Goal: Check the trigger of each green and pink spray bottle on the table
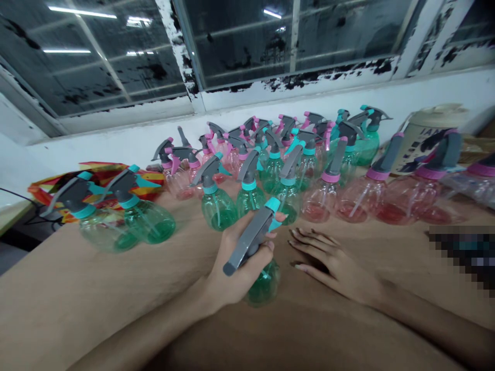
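My left hand (235, 263) is closed around the neck of a green spray bottle (265, 288) with a grey head and a turquoise nozzle and trigger. The bottle stands near the front of the wooden table, its nozzle pointing away from me. To its right, my right hand (328, 257) rests palm down with fingers stretched out, holding nothing. Just beyond the hands is a row of spray bottles: green ones (218, 208) with turquoise collars, then pink ones (319, 201) with pink collars further right. Part of the held bottle's neck is hidden by my fingers.
Two green spray bottles (150, 221) stand at the left before a red and yellow bag (112, 170). Many more bottles crowd the table (116, 304) toward the wall. A large cream container (429, 134) stands at the back right. A blurred-out patch covers the right edge.
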{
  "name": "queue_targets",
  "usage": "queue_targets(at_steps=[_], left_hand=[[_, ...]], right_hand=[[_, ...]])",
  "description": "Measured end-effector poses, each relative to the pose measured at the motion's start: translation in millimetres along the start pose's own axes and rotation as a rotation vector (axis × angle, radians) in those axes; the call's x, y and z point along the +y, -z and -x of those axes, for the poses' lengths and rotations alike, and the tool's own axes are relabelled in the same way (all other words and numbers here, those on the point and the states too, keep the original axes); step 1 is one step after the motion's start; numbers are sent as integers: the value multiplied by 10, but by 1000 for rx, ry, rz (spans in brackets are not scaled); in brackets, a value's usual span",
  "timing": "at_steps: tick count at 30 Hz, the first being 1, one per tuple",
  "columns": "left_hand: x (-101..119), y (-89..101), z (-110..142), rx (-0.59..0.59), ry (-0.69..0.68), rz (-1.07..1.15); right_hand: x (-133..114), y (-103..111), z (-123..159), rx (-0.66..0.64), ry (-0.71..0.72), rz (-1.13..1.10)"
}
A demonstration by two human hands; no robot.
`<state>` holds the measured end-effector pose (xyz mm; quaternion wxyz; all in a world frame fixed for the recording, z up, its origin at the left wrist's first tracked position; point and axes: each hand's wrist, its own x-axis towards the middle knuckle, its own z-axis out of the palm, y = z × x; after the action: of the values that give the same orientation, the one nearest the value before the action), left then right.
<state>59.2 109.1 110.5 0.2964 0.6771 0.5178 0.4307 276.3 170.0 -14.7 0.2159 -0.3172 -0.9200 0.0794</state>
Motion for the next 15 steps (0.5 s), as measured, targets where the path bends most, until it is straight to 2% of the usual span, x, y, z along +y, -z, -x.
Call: queue_targets(at_steps=[7,11,15], left_hand=[[27,55,-35,-66,-19,-34],[11,61,-23,-64,-78,-48],[-27,38,-17,-32,-57,-57]], right_hand=[[27,-26,4,18,16,-9],[37,-33,6,26,23,-15],[25,-21,3,28,17,-3]])
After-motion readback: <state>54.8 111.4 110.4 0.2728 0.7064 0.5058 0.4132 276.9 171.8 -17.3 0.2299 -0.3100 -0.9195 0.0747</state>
